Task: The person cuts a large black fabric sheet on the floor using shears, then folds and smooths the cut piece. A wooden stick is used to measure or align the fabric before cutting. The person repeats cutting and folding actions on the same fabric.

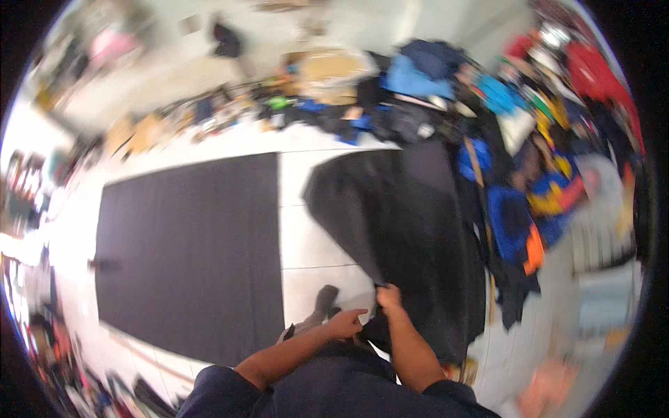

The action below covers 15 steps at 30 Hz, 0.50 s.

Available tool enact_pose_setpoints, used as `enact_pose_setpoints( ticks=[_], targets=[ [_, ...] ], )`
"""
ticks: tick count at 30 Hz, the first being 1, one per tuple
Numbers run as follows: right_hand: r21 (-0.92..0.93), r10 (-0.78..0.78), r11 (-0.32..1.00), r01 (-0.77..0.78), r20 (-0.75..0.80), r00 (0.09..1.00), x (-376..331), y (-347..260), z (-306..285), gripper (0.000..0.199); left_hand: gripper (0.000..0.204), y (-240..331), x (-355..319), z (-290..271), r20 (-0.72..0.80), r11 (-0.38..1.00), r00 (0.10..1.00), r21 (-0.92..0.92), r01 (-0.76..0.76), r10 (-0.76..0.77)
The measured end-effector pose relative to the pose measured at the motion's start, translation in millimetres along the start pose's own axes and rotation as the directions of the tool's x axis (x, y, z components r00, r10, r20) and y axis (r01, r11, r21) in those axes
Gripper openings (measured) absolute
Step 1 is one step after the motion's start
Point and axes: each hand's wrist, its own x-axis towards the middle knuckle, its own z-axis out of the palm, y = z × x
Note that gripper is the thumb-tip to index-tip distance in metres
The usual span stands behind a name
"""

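A large black cloth [411, 209] is partly raised in front of me on the right, its left edge slanting down toward my body. My right hand [389, 296] grips that edge with closed fingers. Slightly lower and to the left is my left hand [346, 323], its index finger pointing out and the other fingers curled by a gathered part of the cloth. Motion blur softens the fingertips. Another dark rectangular cloth [191, 254] lies flat on the floor to my left, apart from both hands.
White floor tiles [313, 237] show between the two cloths. A heap of coloured clothing [516, 195] runs along the right, beside a long wooden stick [482, 202]. Cardboard pieces [143, 132] and mixed small items line the far wall. More clutter [63, 341] borders the left side.
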Motion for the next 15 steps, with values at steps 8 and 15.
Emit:
enact_pose_setpoints(
  ticks=[8, 15],
  targets=[
    [0.012, 0.015, 1.000, -0.014, -0.094, 0.995, 36, 74, -47, 0.080, 0.042, -229, -222, 3, -0.772, 0.772, 0.131, -0.577, 0.267, -0.623],
    [0.164, 0.175, 0.967, -0.196, 0.135, 0.975, 21, 55, -27, 0.111, 0.035, -406, -369, 210, -0.293, 0.276, -0.172, -0.954, 0.117, -0.940]
  ],
)
